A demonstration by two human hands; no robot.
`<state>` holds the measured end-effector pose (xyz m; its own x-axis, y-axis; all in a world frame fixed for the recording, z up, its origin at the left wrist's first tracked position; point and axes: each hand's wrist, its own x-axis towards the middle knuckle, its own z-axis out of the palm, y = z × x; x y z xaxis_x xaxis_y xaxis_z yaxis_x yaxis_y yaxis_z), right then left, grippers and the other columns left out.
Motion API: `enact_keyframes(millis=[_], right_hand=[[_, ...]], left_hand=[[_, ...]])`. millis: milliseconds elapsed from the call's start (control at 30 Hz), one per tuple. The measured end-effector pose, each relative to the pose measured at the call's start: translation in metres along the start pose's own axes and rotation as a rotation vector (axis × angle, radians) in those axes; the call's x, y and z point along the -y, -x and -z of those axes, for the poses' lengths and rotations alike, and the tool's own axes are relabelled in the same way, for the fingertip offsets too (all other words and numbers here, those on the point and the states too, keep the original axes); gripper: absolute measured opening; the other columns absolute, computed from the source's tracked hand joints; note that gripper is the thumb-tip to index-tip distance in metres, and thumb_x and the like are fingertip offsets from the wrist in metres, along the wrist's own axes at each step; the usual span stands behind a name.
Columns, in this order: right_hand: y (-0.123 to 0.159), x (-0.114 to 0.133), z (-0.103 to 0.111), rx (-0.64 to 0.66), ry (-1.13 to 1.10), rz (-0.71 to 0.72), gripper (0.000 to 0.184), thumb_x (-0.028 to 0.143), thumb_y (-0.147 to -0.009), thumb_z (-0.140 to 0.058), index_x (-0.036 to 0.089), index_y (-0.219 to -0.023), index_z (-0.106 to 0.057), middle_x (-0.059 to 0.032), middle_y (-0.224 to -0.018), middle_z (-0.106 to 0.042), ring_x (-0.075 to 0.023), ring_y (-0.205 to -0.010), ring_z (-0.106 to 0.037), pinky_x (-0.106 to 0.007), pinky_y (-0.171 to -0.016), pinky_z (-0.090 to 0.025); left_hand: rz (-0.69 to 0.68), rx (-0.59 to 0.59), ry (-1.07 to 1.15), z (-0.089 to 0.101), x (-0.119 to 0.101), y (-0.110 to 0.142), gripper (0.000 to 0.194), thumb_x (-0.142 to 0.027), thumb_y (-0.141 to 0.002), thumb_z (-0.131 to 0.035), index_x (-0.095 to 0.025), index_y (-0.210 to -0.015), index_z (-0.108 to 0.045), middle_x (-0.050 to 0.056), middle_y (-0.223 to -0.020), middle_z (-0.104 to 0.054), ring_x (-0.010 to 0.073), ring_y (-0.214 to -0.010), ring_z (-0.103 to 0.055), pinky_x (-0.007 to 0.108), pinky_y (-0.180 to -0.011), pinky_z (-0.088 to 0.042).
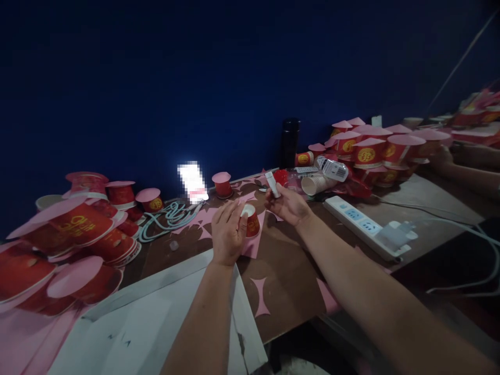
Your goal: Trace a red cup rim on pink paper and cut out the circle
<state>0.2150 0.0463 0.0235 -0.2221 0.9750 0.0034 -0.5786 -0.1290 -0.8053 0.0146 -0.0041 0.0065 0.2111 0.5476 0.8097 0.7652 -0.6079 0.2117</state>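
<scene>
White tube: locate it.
The white tube is in the head view, right of centre, in the right hand, near the red cup by the left hand.

We can read no wording for certain: gold print marks the red cup (253,225) before us and the tipped cups (78,225) at far left, round gold emblems front the stacked cups (366,154) at right, and a packet's white label (333,169) blurs.
</scene>
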Motion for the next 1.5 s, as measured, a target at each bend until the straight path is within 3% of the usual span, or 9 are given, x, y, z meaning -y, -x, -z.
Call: enact_keyframes(millis=[200, 367, 567, 800, 933, 1033, 1200, 1333, 1500], right_hand=[[0.006, -0.001, 0.000, 0.097, 0.044, -0.016, 0.015, 0.031, -0.085, -0.056, 0.022, -0.096, -0.061, -0.0016, -0.091, -0.065, -0.0121, -0.082, -0.061, -0.025, -0.077, -0.052], [0.015, 0.004, -0.003, 0.243, 0.025, -0.020, 0.027, 0.028, -0.072, -0.069, 0.022, -0.097, -0.062, 0.0005, -0.085, -0.061, -0.0088, -0.067, -0.055, -0.019, -0.061, -0.046], [0.024, 0.006, -0.013, 0.380, 0.129, -0.061, 0.037, 0.025, -0.066, -0.074, 0.018, -0.102, -0.065, -0.0018, -0.085, -0.061, -0.0109, -0.074, -0.056, -0.020, -0.067, -0.047], [0.017, 0.010, -0.006, 0.156, 0.161, 0.082, 0.030, 0.035, -0.084, -0.051, 0.023, -0.109, -0.062, -0.0043, -0.093, -0.061, -0.0150, -0.083, -0.058, -0.029, -0.075, -0.051], [0.002, 0.007, 0.005, -0.023, 0.238, 0.180, 0.025, 0.039, -0.082, -0.052, 0.022, -0.098, -0.061, -0.0040, -0.087, -0.063, -0.0162, -0.082, -0.060, -0.030, -0.074, -0.052], [-0.011, 0.002, 0.013, -0.300, 0.517, 0.274, 0.027, 0.040, -0.078, -0.055, 0.020, -0.093, -0.062, -0.0036, -0.079, -0.064, -0.0166, -0.073, -0.059, -0.029, -0.067, -0.051], [-0.018, -0.001, 0.028, -0.538, 0.933, 0.414, 0.033, 0.034, -0.072, -0.062, 0.017, -0.100, -0.066, -0.0061, -0.093, -0.068, -0.0210, -0.085, -0.059, -0.033, -0.078, -0.047], [-0.011, -0.003, 0.032, -0.384, 1.448, 0.177, 0.028, 0.039, -0.072, -0.066, 0.023, -0.095, -0.071, -0.0046, -0.086, -0.071, -0.0204, -0.076, -0.062, -0.029, -0.069, -0.045], [-0.005, -0.008, 0.023, -0.316, 1.603, -0.001, 0.025, 0.044, -0.070, -0.070, 0.028, -0.089, -0.073, -0.0042, -0.082, -0.072, -0.0228, -0.077, -0.065, -0.029, -0.065, -0.044]], left_hand=[[-0.026, -0.043, 0.015, 0.000, -0.005, 0.001, 0.035, -0.026, -0.089, -0.052, -0.018, -0.123, -0.059, 0.011, -0.125, -0.061, 0.0229, -0.122, -0.050, 0.043, -0.105, -0.037], [-0.047, -0.091, 0.021, 0.006, -0.013, 0.002, 0.038, -0.023, -0.088, -0.053, -0.018, -0.126, -0.057, 0.011, -0.124, -0.061, 0.0219, -0.120, -0.051, 0.040, -0.104, -0.038], [-0.096, -0.131, 0.001, 0.010, -0.021, 0.002, 0.039, -0.024, -0.087, -0.054, -0.018, -0.126, -0.056, 0.011, -0.119, -0.064, 0.0227, -0.115, -0.054, 0.041, -0.103, -0.038], [0.106, -0.255, -0.033, 0.010, -0.004, 0.006, 0.042, -0.020, -0.090, -0.043, -0.015, -0.131, -0.050, 0.014, -0.123, -0.060, 0.0241, -0.118, -0.051, 0.045, -0.104, -0.035], [0.325, -0.401, -0.130, 0.017, 0.022, 0.007, 0.043, -0.012, -0.086, -0.038, -0.014, -0.127, -0.053, 0.015, -0.122, -0.060, 0.0248, -0.118, -0.051, 0.045, -0.103, -0.035], [0.468, -0.444, -0.263, 0.022, 0.044, 0.011, 0.050, -0.005, -0.074, -0.042, -0.012, -0.121, -0.056, 0.015, -0.116, -0.063, 0.0269, -0.112, -0.055, 0.046, -0.100, -0.038], [0.560, -0.333, -0.297, 0.018, 0.063, 0.020, 0.048, -0.004, -0.069, -0.044, -0.016, -0.111, -0.064, 0.013, -0.107, -0.066, 0.0284, -0.106, -0.058, 0.048, -0.095, -0.041], [0.536, -0.206, -0.279, 0.012, 0.062, 0.022, 0.038, -0.008, -0.072, -0.046, -0.019, -0.100, -0.068, 0.011, -0.109, -0.065, 0.0283, -0.109, -0.055, 0.048, -0.097, -0.039], [0.553, -0.141, -0.249, 0.011, 0.060, 0.022, 0.034, -0.010, -0.074, -0.047, -0.020, -0.097, -0.070, 0.011, -0.110, -0.064, 0.0289, -0.109, -0.054, 0.050, -0.098, -0.037]])
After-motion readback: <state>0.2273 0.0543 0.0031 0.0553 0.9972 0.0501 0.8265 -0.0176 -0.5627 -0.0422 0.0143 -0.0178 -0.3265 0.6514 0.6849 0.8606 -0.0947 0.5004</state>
